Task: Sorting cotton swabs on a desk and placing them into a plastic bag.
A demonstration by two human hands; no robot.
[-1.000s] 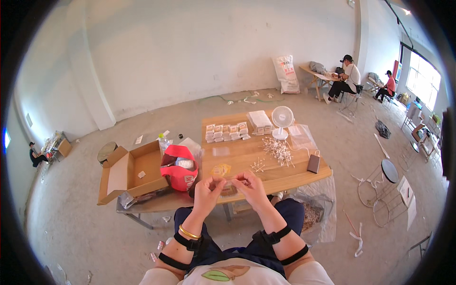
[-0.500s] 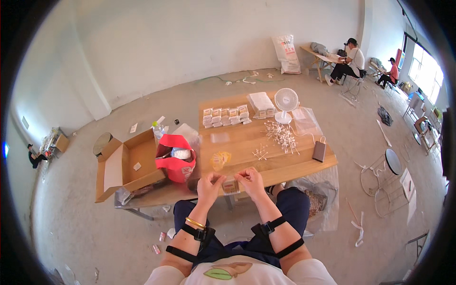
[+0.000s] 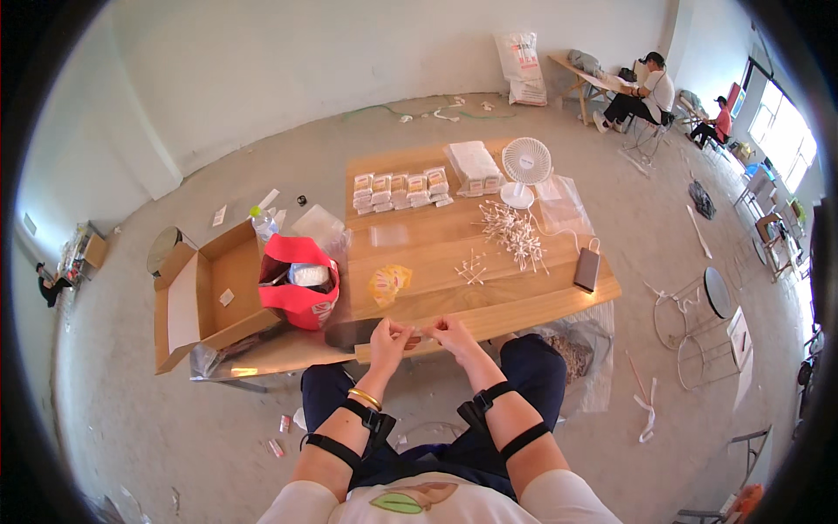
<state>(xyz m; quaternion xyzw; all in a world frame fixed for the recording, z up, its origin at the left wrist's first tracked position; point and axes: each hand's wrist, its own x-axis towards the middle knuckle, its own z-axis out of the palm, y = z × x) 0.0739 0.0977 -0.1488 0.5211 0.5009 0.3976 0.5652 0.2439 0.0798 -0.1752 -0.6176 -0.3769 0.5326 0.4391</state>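
I pinch something too small to tell between the fingers of my left hand (image 3: 390, 339) and right hand (image 3: 451, 333), held together over the table's (image 3: 524, 293) near edge, where I can see it best.

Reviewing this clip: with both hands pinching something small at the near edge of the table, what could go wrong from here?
The left hand and right hand meet right over the table edge, so whatever small thing they pinch could drop to the floor. The white sticks lie loose beside a small fan; airflow or a sleeve might scatter them.
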